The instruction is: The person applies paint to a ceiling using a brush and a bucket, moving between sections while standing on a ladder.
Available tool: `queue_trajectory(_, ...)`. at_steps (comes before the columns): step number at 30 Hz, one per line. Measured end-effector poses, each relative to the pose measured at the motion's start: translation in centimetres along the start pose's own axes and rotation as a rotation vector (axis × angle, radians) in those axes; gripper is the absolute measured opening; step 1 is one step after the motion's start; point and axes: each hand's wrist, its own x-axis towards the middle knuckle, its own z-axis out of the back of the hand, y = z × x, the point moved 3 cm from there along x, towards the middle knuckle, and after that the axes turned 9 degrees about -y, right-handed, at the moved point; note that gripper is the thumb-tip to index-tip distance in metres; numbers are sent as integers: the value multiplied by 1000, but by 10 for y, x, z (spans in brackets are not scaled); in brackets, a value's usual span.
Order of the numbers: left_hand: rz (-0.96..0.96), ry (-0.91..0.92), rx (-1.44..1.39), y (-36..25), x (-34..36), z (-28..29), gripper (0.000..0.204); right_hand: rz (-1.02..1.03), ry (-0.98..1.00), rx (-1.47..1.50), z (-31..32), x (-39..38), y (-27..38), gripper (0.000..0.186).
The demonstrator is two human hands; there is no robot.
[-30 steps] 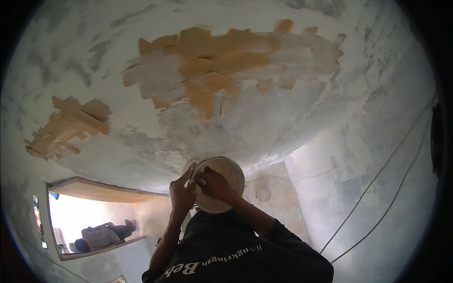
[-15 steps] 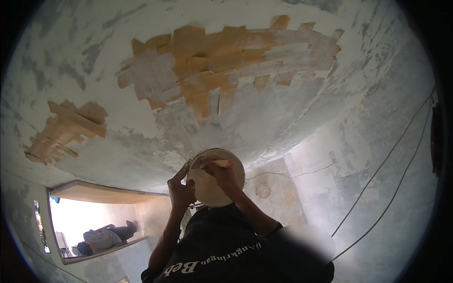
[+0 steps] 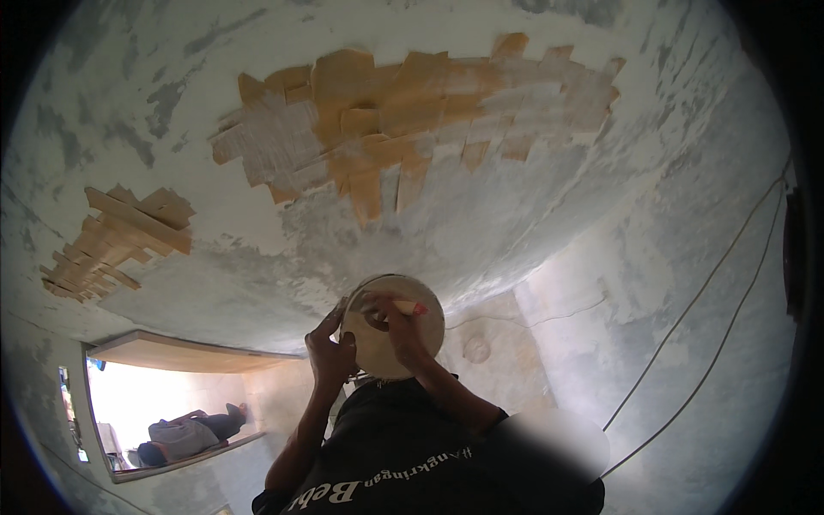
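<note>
A round bucket [image 3: 439, 330] is held in front of my dark shirt, with pale, smooth paste [image 3: 378, 359] inside. My left hand [image 3: 330, 350] grips its left side, thumb towards the rim and fingers at the outer wall. Over the paste, my right hand [image 3: 396, 323] is closed round a tool with a pale handle and red end [image 3: 408, 307]. The working end of that tool is hidden by the fingers and bucket, so its kind does not show.
Overhead and ahead spreads a patchy grey-white surface with a large area of brown strips [image 3: 390, 94], partly smeared white, and a smaller brown patch [image 3: 124, 236]. Cables [image 3: 687, 343] hang at the right. Through an opening at lower left, a person in grey [image 3: 184, 436] shows.
My right hand and the tool have shifted a little towards me within the bucket. My left hand keeps its hold on the bucket's side.
</note>
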Motion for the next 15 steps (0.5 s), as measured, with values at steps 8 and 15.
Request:
queue_trajectory(8, -55, -48, -27, -5, 3, -4, 53, 468, 396, -577, 8, 1, 69, 19)
queue_trajectory(15, -87, -26, -92, 0, 24, -12, 58, 828, 666, -1100, 9, -24, 175, 27)
